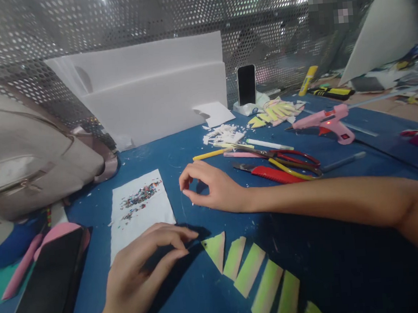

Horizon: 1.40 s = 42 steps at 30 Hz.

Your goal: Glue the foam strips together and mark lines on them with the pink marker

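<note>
My right hand (211, 187) rests on the blue table (347, 261), its thumb and forefinger pinched together on something too small to make out. Just left of it lies a white paper sheet (141, 212) with a small pile of coloured glitter (140, 198). My left hand (145, 267) lies at the sheet's near edge, fingers curled and fingertips pressing the table beside it. A row of several light green paper strips (254, 273) lies fanned out in front of me, right of my left hand.
Red scissors (285, 157), a red cutter (268, 172), pencils and a pink glue gun (327, 122) lie behind my right hand. White foam boards (153, 93) and an upright phone (246, 83) stand at the back. A bag (31, 151) and a dark phone (49, 285) sit left.
</note>
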Each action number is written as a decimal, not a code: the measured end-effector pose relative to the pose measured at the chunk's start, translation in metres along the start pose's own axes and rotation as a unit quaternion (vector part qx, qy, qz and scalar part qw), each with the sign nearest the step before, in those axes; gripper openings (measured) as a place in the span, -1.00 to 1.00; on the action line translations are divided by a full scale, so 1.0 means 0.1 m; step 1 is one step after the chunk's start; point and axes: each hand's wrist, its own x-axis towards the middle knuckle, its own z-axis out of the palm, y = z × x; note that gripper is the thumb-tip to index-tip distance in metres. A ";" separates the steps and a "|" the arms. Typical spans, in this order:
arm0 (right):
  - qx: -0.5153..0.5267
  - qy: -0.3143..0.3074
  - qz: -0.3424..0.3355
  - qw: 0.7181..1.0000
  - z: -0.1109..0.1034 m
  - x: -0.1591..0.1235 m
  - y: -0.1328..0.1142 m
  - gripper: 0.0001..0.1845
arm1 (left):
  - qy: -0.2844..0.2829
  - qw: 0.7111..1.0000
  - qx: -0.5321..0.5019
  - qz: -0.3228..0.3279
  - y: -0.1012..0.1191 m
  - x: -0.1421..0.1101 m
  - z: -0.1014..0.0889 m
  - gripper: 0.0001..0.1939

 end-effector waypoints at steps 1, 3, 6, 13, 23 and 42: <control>0.006 0.003 0.007 1.000 0.00 0.00 0.01 -0.94 | -0.008 1.000 -0.004 0.009 0.00 0.00 0.00 -0.83; 0.015 0.010 0.019 1.000 0.01 0.00 0.02 -0.94 | -0.018 1.000 -0.009 0.018 0.00 0.00 -0.01 -0.82; 0.024 0.021 0.038 0.999 0.01 0.01 0.04 -0.95 | -0.017 1.000 -0.005 0.016 -0.01 -0.01 -0.02 -0.82; 0.020 0.027 0.047 0.998 0.01 0.01 0.06 -0.89 | 0.019 0.999 0.037 -0.034 -0.04 0.00 -0.03 -0.88; -0.026 -0.089 0.068 0.993 0.01 -0.01 0.07 -0.60 | 0.077 0.991 0.052 -0.098 -0.13 0.00 -0.02 -0.93; 0.040 -0.193 -0.133 0.971 -0.03 -0.02 -0.03 -0.79 | 0.090 0.991 0.087 -0.038 -0.12 0.04 -0.01 -0.93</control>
